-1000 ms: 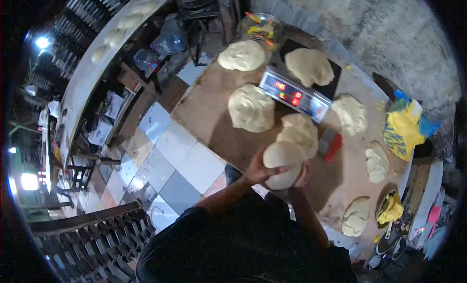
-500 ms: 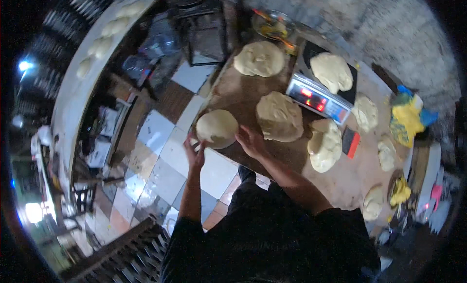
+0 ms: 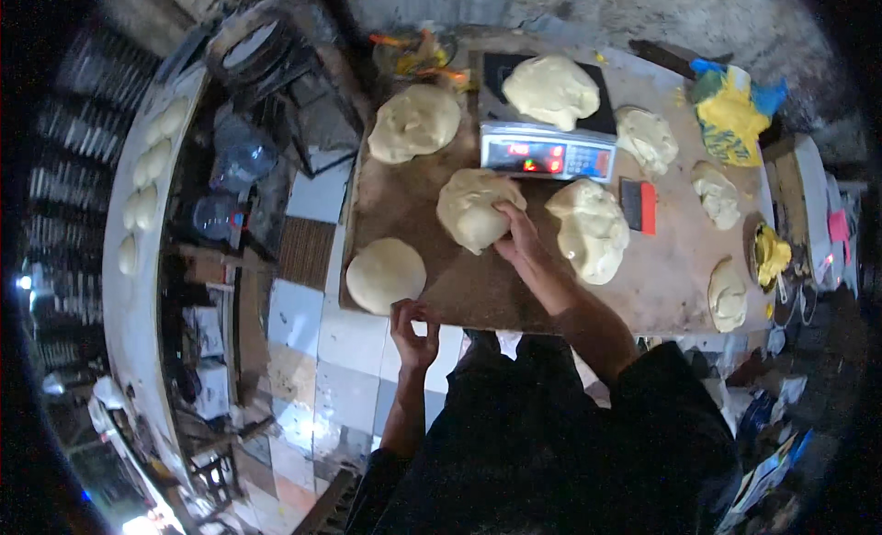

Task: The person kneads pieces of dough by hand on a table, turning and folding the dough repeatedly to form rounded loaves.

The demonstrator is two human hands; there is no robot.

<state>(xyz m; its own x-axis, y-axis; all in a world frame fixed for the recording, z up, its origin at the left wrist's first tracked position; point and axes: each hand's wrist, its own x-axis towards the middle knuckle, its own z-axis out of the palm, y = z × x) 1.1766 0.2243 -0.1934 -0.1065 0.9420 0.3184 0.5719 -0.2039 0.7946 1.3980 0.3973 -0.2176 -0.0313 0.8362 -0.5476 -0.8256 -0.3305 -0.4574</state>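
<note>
Left hand (image 3: 413, 347) curled loosely, its grip empty, smooth domed dough (image 3: 386, 273) lay just beside, right hand (image 3: 524, 239) stood half open, its grip touched lumpy dough (image 3: 470, 204).

From my station, I see the right hand (image 3: 521, 238) on a dough lump (image 3: 473, 204), fingers at its right edge. The left hand (image 3: 415, 337), loosely curled, sits at the near edge of the table (image 3: 459, 291), just beside a smooth ball (image 3: 386, 276); I can't tell if they touch. Beyond, I make out a scale (image 3: 548, 156) bearing another lump (image 3: 551, 92), its red display lit, and a scraper (image 3: 638, 207) nearby.
</note>
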